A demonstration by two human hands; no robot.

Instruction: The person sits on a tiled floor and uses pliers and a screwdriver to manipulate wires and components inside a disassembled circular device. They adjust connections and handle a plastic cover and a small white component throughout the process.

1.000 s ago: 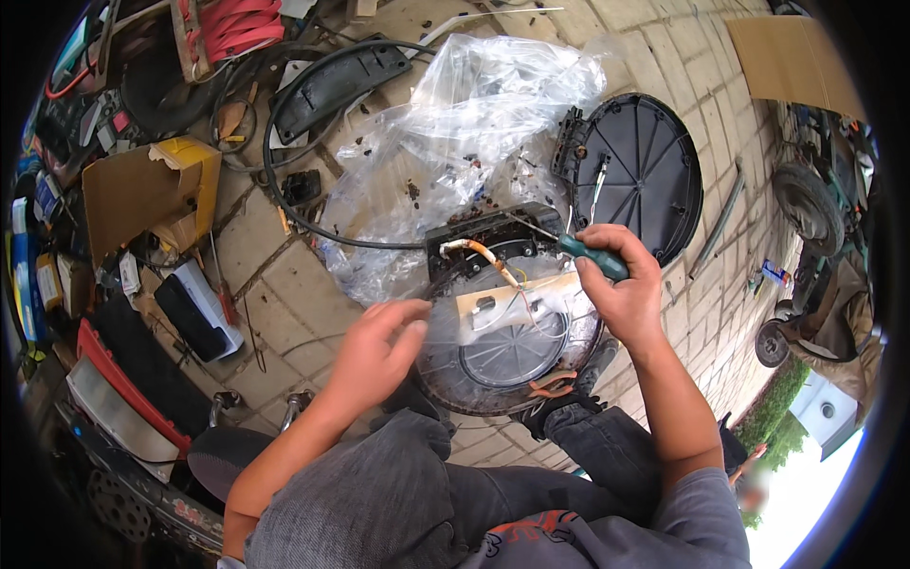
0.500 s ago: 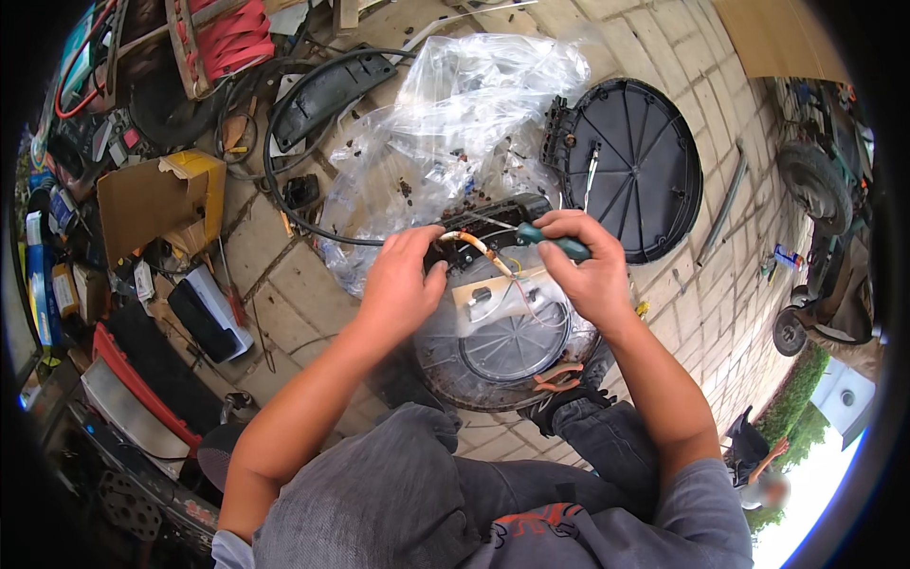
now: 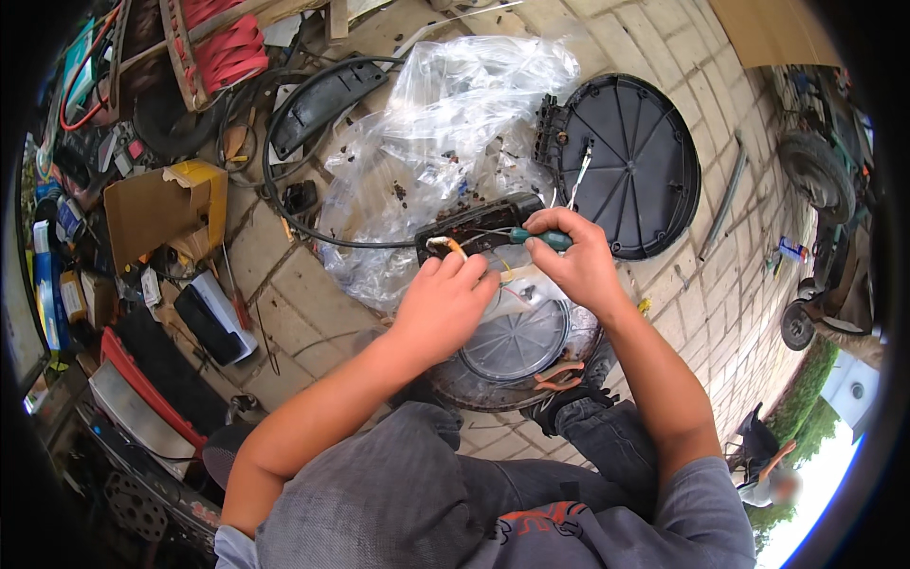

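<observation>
My right hand [image 3: 578,251] grips a screwdriver by its green handle [image 3: 555,240], its thin shaft pointing left into an open black housing [image 3: 524,206]. My left hand [image 3: 444,308] has its bent fingers on an orange-and-white sleeved wire bundle [image 3: 449,247] at the front of that housing; the fingertips partly hide it. Thin coloured wires and a pale flat piece lie just below, partly behind my left hand. Under them rests a round part with a translucent ribbed disc [image 3: 512,346]. A black cable [image 3: 351,244] runs into the housing's left end.
Clear plastic sheeting [image 3: 483,81] with dark debris lies beyond the housing. A round black ribbed cover [image 3: 635,171] sits at right. Orange-handled pliers [image 3: 559,379] are near my foot. At left stand an opened cardboard box [image 3: 161,213] and clutter; a wheeled vehicle [image 3: 815,175] is far right.
My left hand has moved right and toward me, from beside the black cable's end onto the sleeved wire bundle. My right hand, still with the screwdriver, has shifted slightly left.
</observation>
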